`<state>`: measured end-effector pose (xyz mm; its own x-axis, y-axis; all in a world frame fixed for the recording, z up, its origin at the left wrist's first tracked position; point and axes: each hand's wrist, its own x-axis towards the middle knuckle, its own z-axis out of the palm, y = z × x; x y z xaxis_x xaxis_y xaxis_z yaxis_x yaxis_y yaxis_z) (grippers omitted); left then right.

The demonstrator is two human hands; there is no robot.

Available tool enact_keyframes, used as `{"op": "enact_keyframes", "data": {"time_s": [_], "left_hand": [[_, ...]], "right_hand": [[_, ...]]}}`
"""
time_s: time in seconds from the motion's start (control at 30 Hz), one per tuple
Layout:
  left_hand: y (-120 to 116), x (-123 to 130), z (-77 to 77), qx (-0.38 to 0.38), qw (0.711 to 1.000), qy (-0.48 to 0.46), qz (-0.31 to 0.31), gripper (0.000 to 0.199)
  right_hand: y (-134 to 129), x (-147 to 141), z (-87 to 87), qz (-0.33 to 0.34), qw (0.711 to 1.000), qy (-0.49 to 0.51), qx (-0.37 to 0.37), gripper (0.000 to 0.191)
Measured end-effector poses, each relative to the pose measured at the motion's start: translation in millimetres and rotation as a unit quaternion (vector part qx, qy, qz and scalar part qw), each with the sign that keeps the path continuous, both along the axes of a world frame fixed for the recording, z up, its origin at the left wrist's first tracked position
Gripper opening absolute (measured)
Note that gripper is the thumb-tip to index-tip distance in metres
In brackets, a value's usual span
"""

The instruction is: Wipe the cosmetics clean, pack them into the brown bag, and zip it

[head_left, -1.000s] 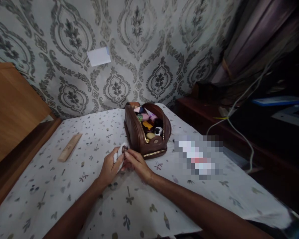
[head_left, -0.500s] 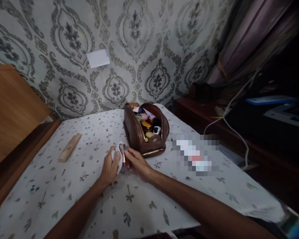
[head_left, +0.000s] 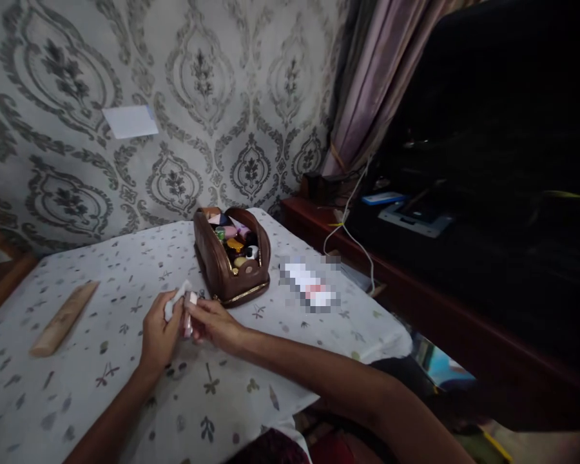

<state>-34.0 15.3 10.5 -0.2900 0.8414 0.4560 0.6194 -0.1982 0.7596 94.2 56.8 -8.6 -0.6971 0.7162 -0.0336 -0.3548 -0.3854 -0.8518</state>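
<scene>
My left hand [head_left: 158, 332] is closed on a white wipe [head_left: 176, 303], whose upper edge sticks out beyond my thumb. My right hand [head_left: 221, 327] pinches a small shiny pinkish cosmetic container [head_left: 189, 314], which stands roughly upright against the wipe. Its lower end is partly covered by fingers, and I cannot tell its exact kind. Just behind my hands sits a brown toiletry bag [head_left: 211, 265], unzipped, with several bottles and tubes showing inside. A beige tube [head_left: 65, 319] lies on the patterned white cloth to the left.
A blurred-out item [head_left: 310, 285] lies right of the bag on the patterned cloth [head_left: 125, 264]. Beyond the cloth's right edge runs a dark wooden ledge [head_left: 396, 283] with a white cable [head_left: 357, 237]. Wallpaper with a white card [head_left: 131, 122] rises behind.
The view has swung to the right, so everything sits further left in it. Both hands still hold the wipe and the small container, close together in front of the bag.
</scene>
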Motion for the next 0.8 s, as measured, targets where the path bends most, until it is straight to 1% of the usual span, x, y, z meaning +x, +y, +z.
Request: {"op": "enact_keyframes", "data": {"time_s": [0.17,0.3,0.4,0.53,0.6,0.67,0.8], "left_hand": [[-0.6,-0.2,6.5,-0.011,1.0,-0.01,0.007,0.032],[-3.2,-4.2,14.9,-0.048,0.997,-0.059,-0.001,0.035],[-6.5,-9.7,15.1,-0.047,0.996,-0.071,-0.009,0.035],[-11.1,-14.5,9.6,-0.026,0.997,-0.066,0.023,0.027],[-12.9,-15.4,7.8,-0.011,0.998,-0.06,0.026,0.024],[-13.9,-16.2,6.8,0.015,0.999,-0.04,0.009,0.02],[-14.0,-18.8,4.0,0.069,0.996,0.027,-0.049,0.014]], "right_hand": [[-3.7,-1.7,1.2,-0.023,0.999,0.025,-0.01,0.06],[-1.7,5.3,4.5,-0.043,0.997,0.054,-0.044,0.059],[0.6,9.8,7.1,-0.035,0.995,0.066,-0.072,0.055],[-1.5,10.8,8.7,0.007,0.993,0.06,-0.1,0.048],[-5.2,9.9,8.6,0.023,0.993,0.053,-0.105,0.045],[-9.0,8.5,8.2,0.033,0.993,0.044,-0.103,0.044],[-13.7,6.0,7.9,0.042,0.993,0.034,-0.103,0.043]]}}
